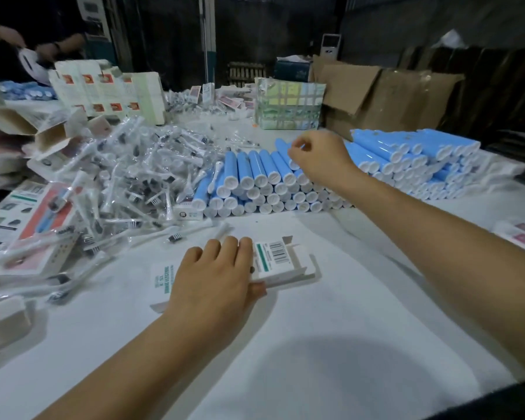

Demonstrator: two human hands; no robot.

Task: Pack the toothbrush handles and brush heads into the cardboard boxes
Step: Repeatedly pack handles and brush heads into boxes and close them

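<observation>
My left hand (215,274) holds a small white cardboard box (281,262) flat on the table, fingers over its top and thumb at its near side; the box's right end flap stands open. My right hand (315,159) reaches over a stack of blue toothbrush handles (255,183), its fingers curled at the top of the stack around one handle's end. A heap of bagged white brush heads (140,177) lies to the left of the handles.
A second stack of blue handles (422,165) lies at the right. Flat and folded printed boxes (34,225) pile up at the left. White cartons (103,92) and brown cardboard boxes (376,98) stand at the back. Another person's hands (28,47) work at the far left.
</observation>
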